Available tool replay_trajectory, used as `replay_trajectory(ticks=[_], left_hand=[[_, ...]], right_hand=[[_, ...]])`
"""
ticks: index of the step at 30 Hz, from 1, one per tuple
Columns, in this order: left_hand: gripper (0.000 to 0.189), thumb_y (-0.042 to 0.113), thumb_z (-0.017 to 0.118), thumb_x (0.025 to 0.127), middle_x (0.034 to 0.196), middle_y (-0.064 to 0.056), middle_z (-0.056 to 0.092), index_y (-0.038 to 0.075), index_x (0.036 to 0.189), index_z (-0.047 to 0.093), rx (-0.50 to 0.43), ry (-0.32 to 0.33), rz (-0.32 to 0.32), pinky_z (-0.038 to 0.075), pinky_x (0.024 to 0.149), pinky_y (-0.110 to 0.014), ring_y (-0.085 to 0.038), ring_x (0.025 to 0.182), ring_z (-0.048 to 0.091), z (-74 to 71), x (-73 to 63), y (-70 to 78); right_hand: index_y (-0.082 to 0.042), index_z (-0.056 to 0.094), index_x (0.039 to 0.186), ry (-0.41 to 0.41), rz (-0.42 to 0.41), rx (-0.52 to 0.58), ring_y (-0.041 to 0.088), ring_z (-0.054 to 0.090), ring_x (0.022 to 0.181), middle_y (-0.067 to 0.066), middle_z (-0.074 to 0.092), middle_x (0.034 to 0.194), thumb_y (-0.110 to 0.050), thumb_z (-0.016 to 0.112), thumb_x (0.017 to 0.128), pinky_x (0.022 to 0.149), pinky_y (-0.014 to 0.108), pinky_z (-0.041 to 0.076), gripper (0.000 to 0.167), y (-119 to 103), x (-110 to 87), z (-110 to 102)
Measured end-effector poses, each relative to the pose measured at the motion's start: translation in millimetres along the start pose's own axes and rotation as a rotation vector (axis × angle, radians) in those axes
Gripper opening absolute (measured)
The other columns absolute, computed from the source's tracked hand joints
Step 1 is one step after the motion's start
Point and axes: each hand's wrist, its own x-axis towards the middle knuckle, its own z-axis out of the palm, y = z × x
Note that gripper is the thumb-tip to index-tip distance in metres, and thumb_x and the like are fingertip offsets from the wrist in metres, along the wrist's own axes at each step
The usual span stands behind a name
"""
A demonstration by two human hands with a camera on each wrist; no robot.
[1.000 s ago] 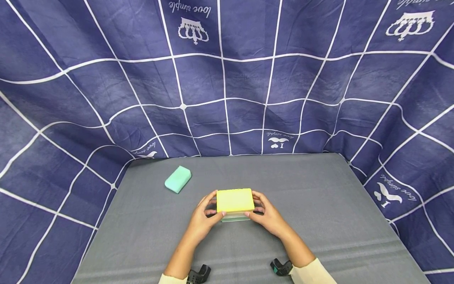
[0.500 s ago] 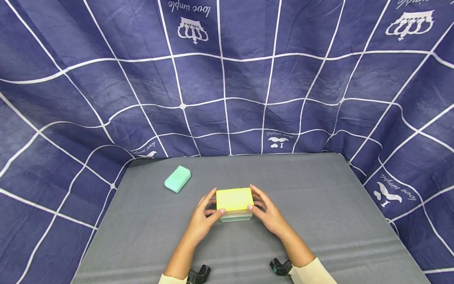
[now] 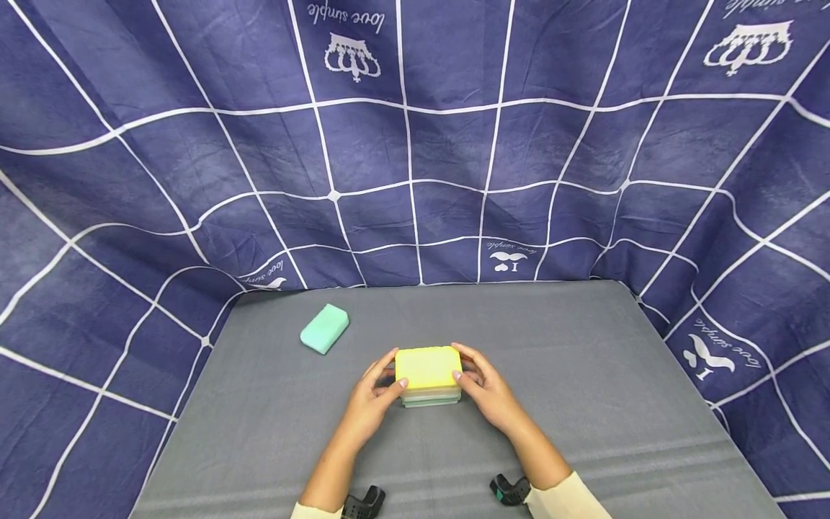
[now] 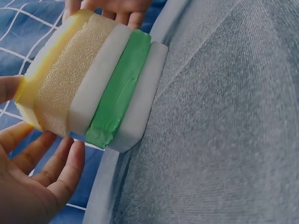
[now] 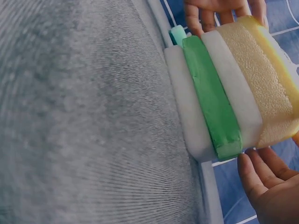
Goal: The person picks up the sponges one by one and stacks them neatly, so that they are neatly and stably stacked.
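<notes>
A yellow sponge [image 3: 428,367] with a beige foam body [image 4: 74,70] lies on top of a stack. Beneath it come a white sponge [image 4: 100,77], a green block [image 4: 119,91] and another white sponge [image 4: 142,100] at the bottom, on the grey cloth. My left hand [image 3: 369,402] holds the yellow sponge by its left end, thumb at the near corner. At the right end my right hand [image 3: 491,398] grips it likewise, thumb on the near corner. In both wrist views, the lower fingers reach down beside the upper white sponge.
A mint-green sponge [image 3: 325,329] lies apart at the back left of the grey table [image 3: 551,360]. Blue curtain with white grid lines [image 3: 454,144] hangs behind the table and along both sides.
My right thumb has shifted from the sponge's front side up to its near right corner. The yellow sponge has moved very slightly left; the mint-green sponge stays put.
</notes>
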Motion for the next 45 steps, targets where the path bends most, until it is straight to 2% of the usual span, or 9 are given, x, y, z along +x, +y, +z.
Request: replay_trajectory(ticks=[9,11,15,18,23,31,36,42,45], left_hand=[[0.063,0.025,0.075,0.092,0.149,-0.005,0.052,0.023,0.150,0.050,-0.009,-0.023,-0.023,0.054,0.083,-0.026,-0.030,0.126,0.058,-1.0,-1.5,-1.8],[0.063,0.025,0.075,0.092,0.150,-0.006,0.050,0.025,0.150,0.050,-0.013,-0.027,-0.024,0.054,0.083,-0.027,-0.031,0.126,0.058,-0.9,-1.7,-1.5],[0.063,0.025,0.075,0.092,0.150,-0.010,0.050,0.028,0.149,0.050,-0.022,-0.036,-0.038,0.055,0.082,-0.031,-0.030,0.113,0.065,-1.3,-2.4,0.4],[0.063,0.025,0.075,0.091,0.148,-0.012,0.051,0.029,0.148,0.050,-0.032,-0.036,-0.047,0.055,0.079,-0.033,-0.028,0.101,0.068,-1.8,-2.4,1.5],[0.062,0.025,0.076,0.091,0.147,-0.011,0.052,0.032,0.147,0.051,-0.023,-0.028,-0.046,0.054,0.076,-0.032,-0.025,0.098,0.067,-2.3,-1.9,2.6],[0.062,0.025,0.075,0.091,0.149,-0.009,0.051,0.031,0.148,0.051,-0.009,-0.019,-0.038,0.054,0.076,-0.032,-0.027,0.102,0.067,-0.7,-1.7,2.2],[0.060,0.023,0.075,0.092,0.148,-0.008,0.051,0.031,0.147,0.052,-0.012,-0.014,0.008,0.055,0.076,-0.026,-0.032,0.109,0.067,-0.1,-0.6,0.8],[0.051,0.022,0.073,0.093,0.144,-0.005,0.056,0.027,0.142,0.057,0.012,0.055,0.063,0.054,0.088,-0.027,-0.029,0.129,0.057,-7.6,2.3,5.1],[0.049,0.023,0.072,0.094,0.144,-0.004,0.057,0.027,0.141,0.058,0.035,0.088,0.067,0.054,0.093,-0.033,-0.027,0.130,0.056,-14.6,4.9,7.9]], right_hand=[[-0.008,0.046,0.149,-0.008,0.009,0.022,0.030,0.057,0.127,0.017,0.053,0.146,-0.017,0.064,0.100,0.094,0.020,0.051,0.053,-4,-2.7,2],[-0.011,0.048,0.148,-0.001,0.016,0.019,0.027,0.059,0.125,0.016,0.054,0.146,-0.017,0.065,0.099,0.093,0.021,0.052,0.052,-4,-2.6,2],[-0.012,0.051,0.146,0.015,0.025,0.004,0.024,0.060,0.123,0.014,0.055,0.146,-0.018,0.068,0.098,0.092,0.022,0.052,0.051,-6,-1.9,2],[-0.011,0.051,0.146,0.016,0.009,-0.019,0.027,0.058,0.129,0.013,0.054,0.147,-0.017,0.068,0.097,0.098,0.027,0.052,0.052,-8,-0.7,2],[-0.010,0.050,0.147,0.008,-0.027,-0.041,0.032,0.050,0.138,0.012,0.052,0.150,-0.016,0.068,0.097,0.108,0.045,0.047,0.053,-10,0.8,2],[-0.018,0.053,0.145,-0.024,-0.035,-0.051,0.021,0.050,0.137,0.006,0.052,0.146,-0.021,0.069,0.097,0.110,0.037,0.045,0.050,-12,1.8,0],[-0.017,0.054,0.144,-0.033,-0.062,-0.053,0.023,0.054,0.134,0.008,0.054,0.147,-0.019,0.068,0.097,0.112,0.048,0.042,0.049,-11,2.8,-2],[-0.019,0.055,0.143,-0.038,-0.059,-0.051,0.026,0.056,0.133,0.009,0.056,0.146,-0.020,0.069,0.097,0.112,0.052,0.040,0.048,-11,3.7,-3],[-0.019,0.055,0.143,-0.043,-0.052,-0.049,0.027,0.055,0.133,0.008,0.055,0.147,-0.021,0.069,0.097,0.112,0.051,0.040,0.048,-11,4.0,-3]])
